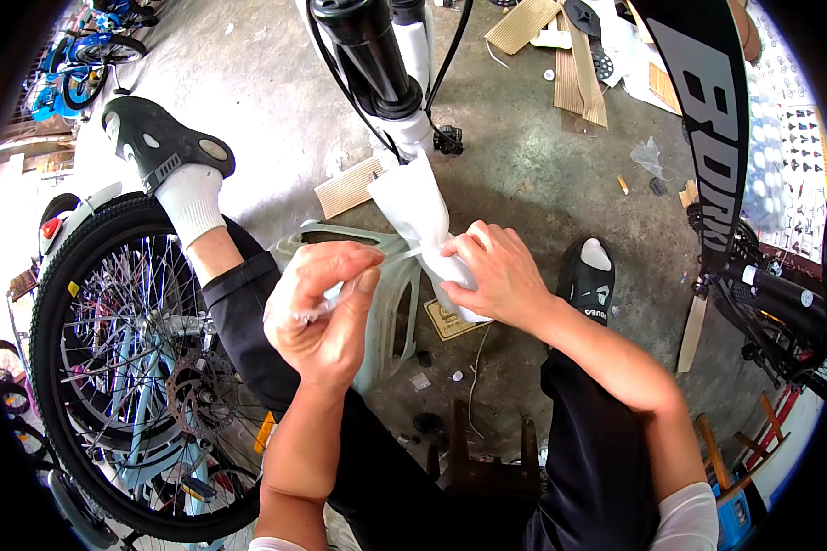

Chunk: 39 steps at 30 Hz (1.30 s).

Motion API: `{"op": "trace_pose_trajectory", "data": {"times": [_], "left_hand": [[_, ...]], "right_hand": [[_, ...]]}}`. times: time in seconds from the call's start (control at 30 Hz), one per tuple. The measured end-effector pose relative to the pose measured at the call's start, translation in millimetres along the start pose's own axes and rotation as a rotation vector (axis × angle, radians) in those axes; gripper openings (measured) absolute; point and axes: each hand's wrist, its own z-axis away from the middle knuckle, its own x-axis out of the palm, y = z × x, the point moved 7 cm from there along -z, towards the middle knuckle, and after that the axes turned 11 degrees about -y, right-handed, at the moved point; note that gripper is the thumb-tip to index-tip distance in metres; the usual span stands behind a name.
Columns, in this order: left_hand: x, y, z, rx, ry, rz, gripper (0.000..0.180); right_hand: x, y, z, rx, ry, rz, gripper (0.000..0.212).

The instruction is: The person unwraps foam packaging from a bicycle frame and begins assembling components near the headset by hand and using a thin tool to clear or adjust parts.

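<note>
- white foam wrap (420, 213) round the fork leg
- black suspension fork (369, 50), glossy
- pale green plastic stool (390, 294)
- black clog (156, 138) on the left, white sock (191, 204)
- light blue bike frame (152, 404), black tyre
- grey concrete floor (542, 156), kinda stained

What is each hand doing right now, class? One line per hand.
Left hand: closed, pinching a strip of clear tape or film.
Right hand: closed around the white wrapping on the fork leg.
</note>
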Motion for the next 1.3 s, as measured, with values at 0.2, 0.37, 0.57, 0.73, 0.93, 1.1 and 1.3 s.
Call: {"op": "trace_pose_trajectory", "data": {"times": [0.2, 0.37, 0.57, 0.73, 0.93, 1.1, 1.3], "left_hand": [[-9.0, 29.3, 7.3, 0.075, -0.004, -0.265, 0.024], [-9.2, 37.2, 7.9, 0.082, 0.008, -0.254, 0.025], [21.8, 57.0, -5.1, 0.226, -0.252, -0.030, 0.025], [47.8, 65.7, -1.3, 0.259, -0.415, -0.133, 0.031], [-8.3, -62.9, -8.6, -0.321, 0.139, -0.438, 0.070], [42.3, -86.1, -5.8, -0.232, -0.177, -0.818, 0.046], [55.3, -97.2, -0.5, -0.317, -0.348, -0.897, 0.030]], "right_hand": [[3.3, -2.0, -2.1, -0.004, 0.004, -0.014, 0.038], [2.1, -1.3, -1.0, -0.002, 0.009, -0.025, 0.038], [-14.5, -6.4, -9.8, -0.012, 0.184, -0.124, 0.034], [-23.3, -0.2, -12.6, -0.113, 0.366, -0.104, 0.018], [9.8, 95.8, 10.4, 0.339, 0.272, -0.941, 0.019], [37.8, 139.3, 28.4, 0.622, 0.248, -1.325, 0.028], [55.1, 150.8, 39.1, 0.730, 0.184, -1.538, 0.032]]}}
